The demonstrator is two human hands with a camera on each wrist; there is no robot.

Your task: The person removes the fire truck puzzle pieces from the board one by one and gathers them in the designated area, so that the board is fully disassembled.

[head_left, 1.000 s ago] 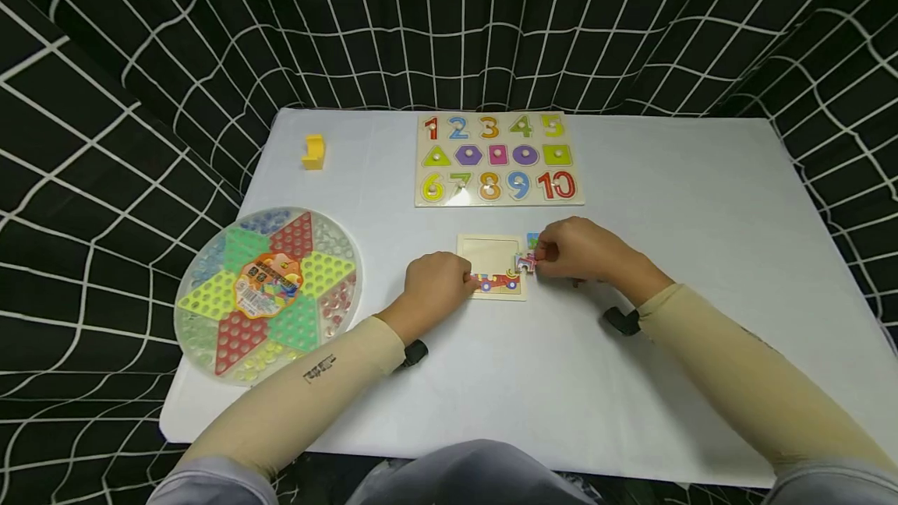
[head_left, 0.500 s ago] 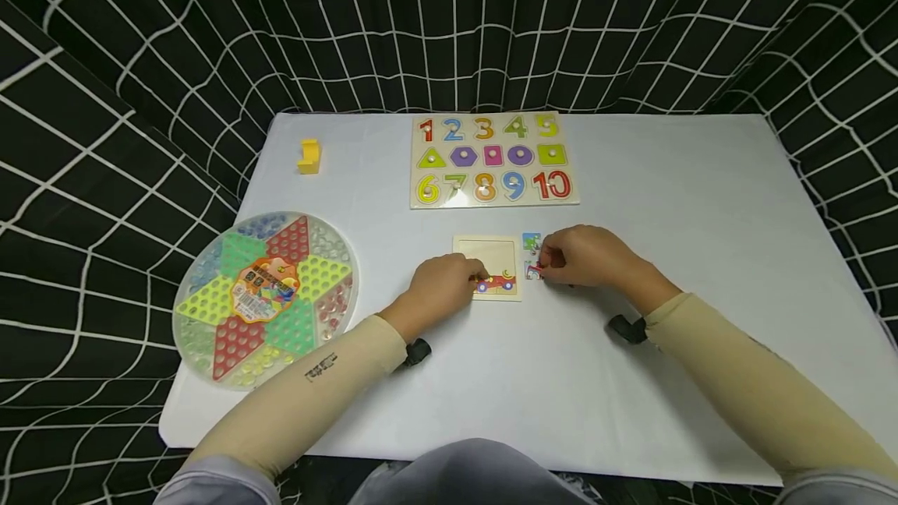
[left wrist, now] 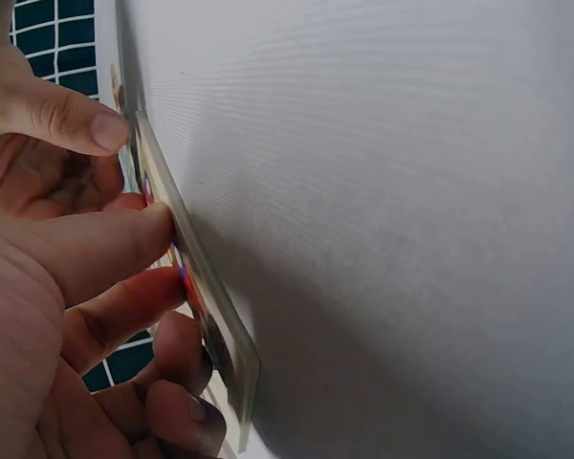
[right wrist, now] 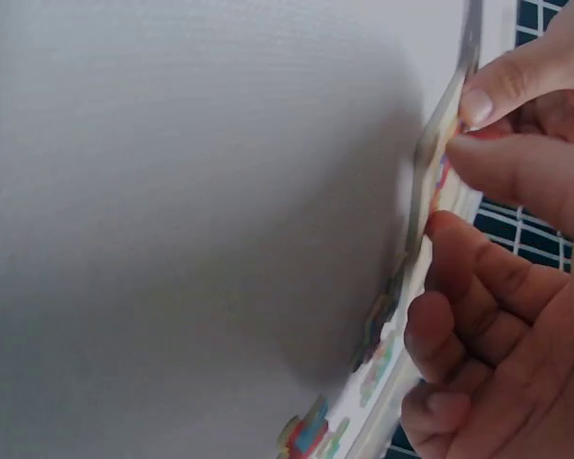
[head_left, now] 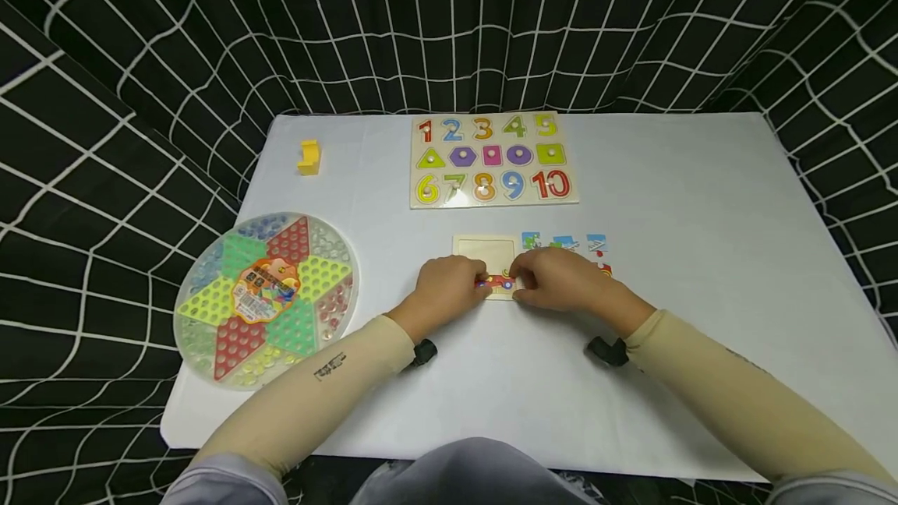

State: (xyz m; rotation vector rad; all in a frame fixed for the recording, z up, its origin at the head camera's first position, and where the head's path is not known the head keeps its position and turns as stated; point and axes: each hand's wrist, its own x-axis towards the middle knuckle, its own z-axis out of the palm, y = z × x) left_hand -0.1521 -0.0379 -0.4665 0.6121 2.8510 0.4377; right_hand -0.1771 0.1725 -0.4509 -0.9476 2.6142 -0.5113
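A small wooden jigsaw tray (head_left: 484,239) lies on the white table between the hands. Car-picture pieces (head_left: 501,282) line its near side; its upper part shows bare wood. My left hand (head_left: 447,294) grips the tray's near left part, thumb at the near edge and index finger over the pieces. From the other side my right hand (head_left: 564,280) holds the near right corner, its thumb and index fingertip (right wrist: 448,229) touching the tray. Beside the tray lie loose jigsaw pieces (head_left: 531,240), several in all, some partly hidden behind the right hand.
Behind the tray lies a number-and-shape peg board (head_left: 494,158). A round Chinese checkers board (head_left: 266,298) covers the table's left side. A small yellow block (head_left: 309,157) stands at the far left. Black curtains with white grid lines (head_left: 456,30) surround the table.
My right hand has left a loose piece right of the tray and moved left onto the tray's near right corner. The left hand has shifted slightly right and nearer along the car pieces.
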